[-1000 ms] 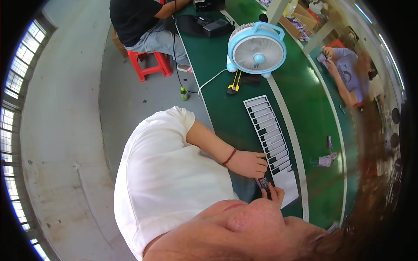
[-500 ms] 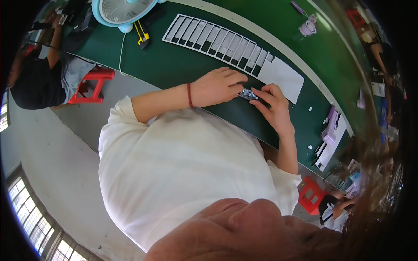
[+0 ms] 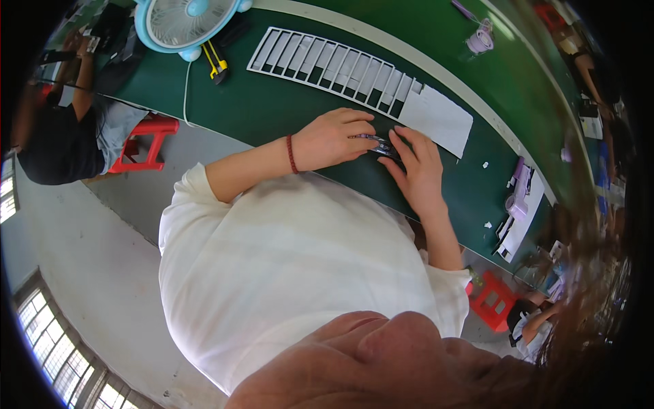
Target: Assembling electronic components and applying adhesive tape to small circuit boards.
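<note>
A small oblong dark part with silvery details (image 3: pixel 382 146) sits between my hands, just above the green table. My left hand (image 3: pixel 332 140), with a red beaded bracelet at its wrist, has curled fingers closed over the part's left end, which they partly hide. At the other end is my right hand (image 3: pixel 419 163), its thumb and fingers bent round the part from either side. Just beyond my hands lies a white slotted frame (image 3: pixel 327 66) with several narrow compartments, with a white sheet (image 3: pixel 436 119) at its right end.
A light-blue fan (image 3: pixel 191 24) and a yellow-handled tool (image 3: pixel 216 67) are at the far left. A purple handheld fan (image 3: pixel 519 198) rests on white paper at the right, near small white scraps (image 3: pixel 488 225). Red stools (image 3: pixel 143 143) and other people are around the table.
My right hand's fingers have straightened somewhat and shifted left. The part has moved slightly left, with more of it under my left fingers. The whole view has shifted a little.
</note>
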